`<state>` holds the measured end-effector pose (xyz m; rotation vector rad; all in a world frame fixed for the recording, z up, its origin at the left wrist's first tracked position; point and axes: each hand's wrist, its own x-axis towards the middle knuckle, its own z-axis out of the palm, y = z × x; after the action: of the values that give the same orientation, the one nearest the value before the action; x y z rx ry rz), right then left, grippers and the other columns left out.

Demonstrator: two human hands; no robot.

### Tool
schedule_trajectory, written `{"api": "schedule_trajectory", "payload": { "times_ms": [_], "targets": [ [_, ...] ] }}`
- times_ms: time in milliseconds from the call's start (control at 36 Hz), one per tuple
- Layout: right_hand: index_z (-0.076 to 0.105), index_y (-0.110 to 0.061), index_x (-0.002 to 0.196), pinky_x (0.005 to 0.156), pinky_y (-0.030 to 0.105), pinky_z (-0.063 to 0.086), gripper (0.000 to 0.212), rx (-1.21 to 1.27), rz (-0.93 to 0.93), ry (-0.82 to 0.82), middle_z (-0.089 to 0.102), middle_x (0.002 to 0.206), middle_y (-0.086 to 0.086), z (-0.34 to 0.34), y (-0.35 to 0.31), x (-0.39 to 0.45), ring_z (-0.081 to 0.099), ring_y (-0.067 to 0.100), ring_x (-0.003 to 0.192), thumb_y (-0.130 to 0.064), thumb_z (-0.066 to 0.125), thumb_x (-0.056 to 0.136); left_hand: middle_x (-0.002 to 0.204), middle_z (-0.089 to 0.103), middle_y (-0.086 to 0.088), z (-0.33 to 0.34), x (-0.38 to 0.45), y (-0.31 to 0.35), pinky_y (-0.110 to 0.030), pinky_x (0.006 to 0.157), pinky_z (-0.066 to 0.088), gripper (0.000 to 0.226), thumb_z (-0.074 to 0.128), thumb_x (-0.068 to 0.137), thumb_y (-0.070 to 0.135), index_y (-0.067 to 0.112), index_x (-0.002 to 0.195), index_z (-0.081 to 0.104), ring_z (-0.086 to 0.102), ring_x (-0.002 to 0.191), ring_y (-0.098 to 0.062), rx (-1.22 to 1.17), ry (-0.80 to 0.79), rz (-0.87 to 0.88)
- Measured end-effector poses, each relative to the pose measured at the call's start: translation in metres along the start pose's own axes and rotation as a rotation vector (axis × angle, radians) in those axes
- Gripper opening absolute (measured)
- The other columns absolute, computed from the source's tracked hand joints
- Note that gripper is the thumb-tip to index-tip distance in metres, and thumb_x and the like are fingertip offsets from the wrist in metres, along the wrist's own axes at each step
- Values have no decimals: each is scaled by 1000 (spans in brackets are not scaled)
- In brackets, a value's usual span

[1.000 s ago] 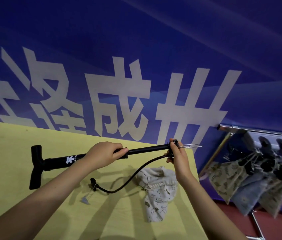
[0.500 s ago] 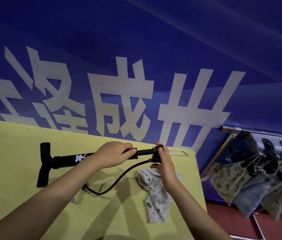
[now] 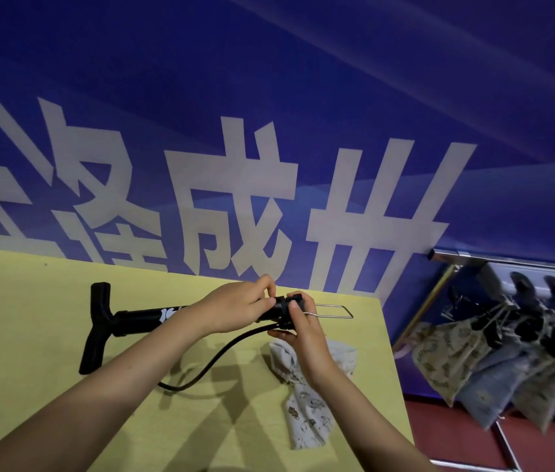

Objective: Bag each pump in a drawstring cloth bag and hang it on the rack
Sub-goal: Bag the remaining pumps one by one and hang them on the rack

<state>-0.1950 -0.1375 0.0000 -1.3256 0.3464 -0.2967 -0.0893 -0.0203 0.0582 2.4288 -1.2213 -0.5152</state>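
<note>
Both forearms reach forward over the yellow desk (image 3: 31, 335). The right hand (image 3: 298, 330) pinches the base end of the black pump (image 3: 140, 320), beside its thin wire foot loop (image 3: 334, 311); the left hand (image 3: 235, 310) wraps the smooth tube. Its rubber hose (image 3: 215, 356) sags to the desk. A crumpled printed cloth bag (image 3: 306, 413) lies near the desk's right edge. Beyond, filled bags (image 3: 449, 356) hang on the metal rack (image 3: 453, 264).

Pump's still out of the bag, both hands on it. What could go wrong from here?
1. The hose hangs in a loose loop to the table; it may snag at the cloth bag mouth.
2. The wire foot loop juts past the right hand and could catch fabric.
3. The bag lies near the table edge; it might slide off.
</note>
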Motion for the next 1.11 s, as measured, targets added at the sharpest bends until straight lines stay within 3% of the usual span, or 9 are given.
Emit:
{"api": "schedule_trajectory", "payload": {
  "times_ms": [83, 222, 389, 500, 667, 750, 833, 944, 1111],
  "targets": [
    [48, -3, 111, 69, 33, 58, 16, 116, 62, 56, 67, 105, 21, -1, 3, 2, 69, 31, 89, -15, 48, 100, 90, 62, -6, 5, 5, -6, -42, 65, 46, 11, 35, 100, 37, 27, 102, 40, 54, 67, -19, -66, -5, 14],
    [53, -2, 100, 61, 34, 59, 10, 285, 172, 106, 72, 87, 15, 3, 10, 1, 69, 35, 76, -11, 56, 95, 94, 56, 4, 13, 14, -23, -34, 66, 49, 6, 44, 97, 35, 29, 100, 43, 55, 75, -16, -176, 29, 2],
    [52, -1, 105, 57, 32, 58, 12, 448, 208, 172, 66, 86, 17, 8, 16, 7, 70, 28, 66, -10, 52, 97, 93, 52, 19, 10, 12, -27, -22, 74, 44, 8, 50, 96, 22, 26, 95, 57, 51, 87, 0, -144, 366, 116],
    [54, -4, 101, 64, 34, 58, 11, 492, 197, 185, 67, 87, 16, 2, 10, 17, 71, 25, 69, -14, 52, 97, 80, 58, 11, 8, -7, -22, -22, 67, 43, 18, 50, 90, 28, 18, 85, 63, 54, 74, -8, -361, 553, 258],
    [54, -4, 103, 68, 32, 59, 15, 579, 161, 162, 66, 99, 17, -4, 1, 34, 72, 25, 81, -18, 51, 98, 68, 66, 0, 40, -28, -23, -26, 60, 46, 27, 50, 88, 35, 26, 67, 64, 60, 63, -12, -557, 162, 120],
    [57, -6, 96, 69, 32, 59, 13, 623, 175, 139, 67, 97, 17, -2, -4, 35, 72, 26, 82, -17, 51, 98, 98, 72, 2, 62, -24, -38, -32, 78, 53, 35, 42, 97, 48, 25, 103, 66, 64, 93, -8, -634, -80, -176],
    [59, -7, 94, 68, 32, 60, 15, 686, 216, 116, 69, 98, 16, 1, -5, 29, 71, 27, 85, -18, 51, 98, 128, 59, 0, 73, -22, -49, -32, 88, 54, 62, 35, 89, 65, 30, 141, 32, 59, 115, -16, -946, -176, -298],
    [59, -7, 94, 66, 32, 60, 15, 767, 293, 108, 68, 103, 15, 5, -3, 17, 65, 28, 101, -19, 51, 98, 125, 61, -4, 54, -10, -44, -49, 101, 45, 62, 38, 83, 60, 25, 135, 43, 64, 107, -29, -1391, 307, -273],
    [59, -3, 100, 62, 41, 61, 16, 932, 555, 175, 62, 115, 20, 10, 14, 13, 62, 35, 103, -19, 57, 96, 122, 64, -15, 4, -7, -40, -40, 93, 51, 24, 40, 100, 38, 23, 112, 54, 62, 112, -30, -1662, 856, -79]
  ]
}}
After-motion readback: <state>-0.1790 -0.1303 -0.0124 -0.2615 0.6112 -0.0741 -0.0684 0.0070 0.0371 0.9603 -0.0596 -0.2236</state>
